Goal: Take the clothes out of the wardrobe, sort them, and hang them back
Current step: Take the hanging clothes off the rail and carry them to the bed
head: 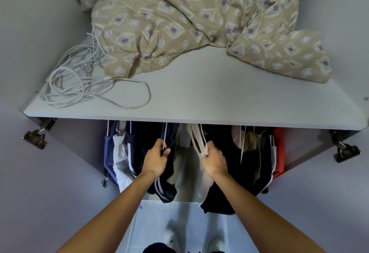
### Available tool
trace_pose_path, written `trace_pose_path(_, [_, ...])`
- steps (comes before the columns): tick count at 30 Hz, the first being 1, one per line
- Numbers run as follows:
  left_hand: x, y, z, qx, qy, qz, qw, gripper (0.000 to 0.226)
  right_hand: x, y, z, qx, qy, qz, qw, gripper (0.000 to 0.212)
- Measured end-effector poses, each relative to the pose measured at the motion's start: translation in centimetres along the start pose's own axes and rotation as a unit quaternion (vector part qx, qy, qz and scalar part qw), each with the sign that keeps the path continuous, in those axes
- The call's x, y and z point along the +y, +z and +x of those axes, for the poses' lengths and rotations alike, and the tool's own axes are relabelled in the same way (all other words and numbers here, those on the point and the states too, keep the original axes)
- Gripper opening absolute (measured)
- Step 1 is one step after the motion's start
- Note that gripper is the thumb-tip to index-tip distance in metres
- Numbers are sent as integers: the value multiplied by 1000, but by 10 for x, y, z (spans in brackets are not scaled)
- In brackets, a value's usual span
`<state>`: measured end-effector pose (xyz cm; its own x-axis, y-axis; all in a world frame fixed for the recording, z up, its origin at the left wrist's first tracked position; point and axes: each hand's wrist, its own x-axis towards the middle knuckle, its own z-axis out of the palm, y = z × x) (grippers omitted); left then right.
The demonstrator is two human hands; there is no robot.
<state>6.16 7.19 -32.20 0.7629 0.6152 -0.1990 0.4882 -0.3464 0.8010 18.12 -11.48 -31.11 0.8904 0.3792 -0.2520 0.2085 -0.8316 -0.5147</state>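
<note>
Left hand — grip pinching a navy garment; right hand — grip bunching a beige garment

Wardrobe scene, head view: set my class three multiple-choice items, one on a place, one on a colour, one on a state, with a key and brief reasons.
1. Where does the coiled white cable lie?
A. on the shelf's left side
B. on the floor
C. over the hanging clothes

2. What colour is the garment at the far right of the rail?
A. green
B. red
C. yellow

3. What is the right hand doing?
A. hanging open
B. pressing flat on the shelf
C. gripping beige fabric

Key: 1 A, the coiled white cable rests on the shelf beside the patterned cloth. 2 B, the red garment hangs last. 3 C, the right hand curls round the beige fabric; the left hand grips a dark garment.
</note>
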Motion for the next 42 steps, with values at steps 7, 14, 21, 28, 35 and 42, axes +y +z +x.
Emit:
trace_pose_path(7, [24, -3, 6, 31, -15, -26, 999, 37, -16, -5, 19, -36, 83, 169, 982, 7])
trace_pose_path(14, [44, -9, -7, 88, 88, -33, 992, 42, -39, -8, -2, 63, -43, 200, 977, 38])
trace_pose_path(21, [27, -16, -59, 98, 110, -104, 984, 55, -37, 2, -64, 94, -91, 250, 959, 47])
trace_pose_path(28, [-4, -20, -143, 87, 81, -112, 987, 53, -20, 18, -115, 46, -102, 273, 955, 57])
trace_pose_path(35, [-30, -19, -264, 100, 11, -147, 984, 27, 9, 41, -206, -82, -163, 320, 930, 13])
trace_pose_path(42, [-77, -31, -397, 193, -74, -72, 976, 51, 22, 100, -305, -206, -214, 258, 920, 38])
